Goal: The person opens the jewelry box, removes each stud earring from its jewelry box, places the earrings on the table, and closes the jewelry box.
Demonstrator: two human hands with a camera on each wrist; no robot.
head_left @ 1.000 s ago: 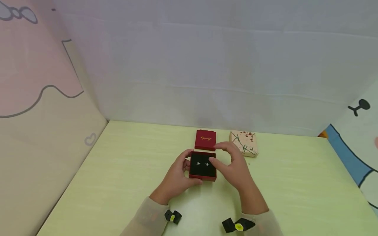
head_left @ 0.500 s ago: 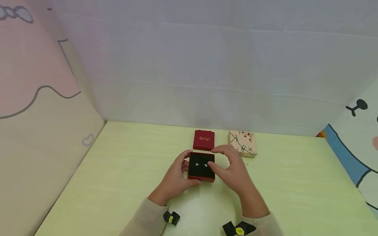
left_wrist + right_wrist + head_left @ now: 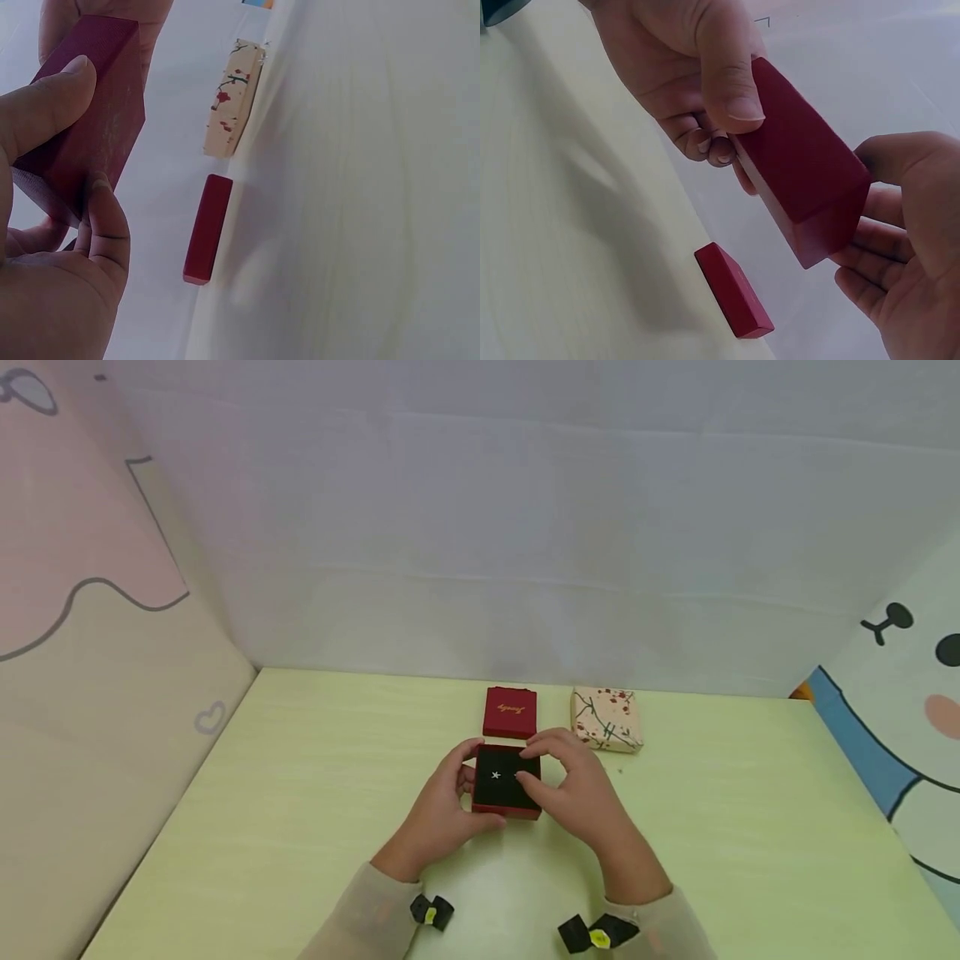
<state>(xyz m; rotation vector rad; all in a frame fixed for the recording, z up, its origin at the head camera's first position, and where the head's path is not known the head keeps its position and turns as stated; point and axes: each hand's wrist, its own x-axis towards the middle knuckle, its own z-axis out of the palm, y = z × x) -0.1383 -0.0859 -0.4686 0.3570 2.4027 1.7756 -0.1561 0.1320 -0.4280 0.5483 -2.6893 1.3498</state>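
My left hand (image 3: 442, 814) grips a small red jewellery box (image 3: 507, 812) by its left side, thumb along the near wall and fingertips beneath, as the left wrist view shows. In the wrist views the box is held up off the table. Inside lies a black pad (image 3: 495, 792) bearing a small silver star-shaped earring (image 3: 496, 775). A second earring, to its right, is mostly covered by my right thumb. My right hand (image 3: 581, 789) reaches over the box's right edge, its thumb and index tips at the pad with a gap between them. In the right wrist view these tips are hidden behind the box (image 3: 802, 150).
The red box lid (image 3: 510, 712), with gold lettering, lies just beyond the box. To its right is a cream box (image 3: 607, 720) with a floral branch print. The pale green tabletop (image 3: 337, 760) meets a white backdrop behind both.
My right index finger has come down from near the lid onto the pad, closer to the thumb. The thumb has moved onto the right earring. My left hand keeps its grip; the view shifted slightly.
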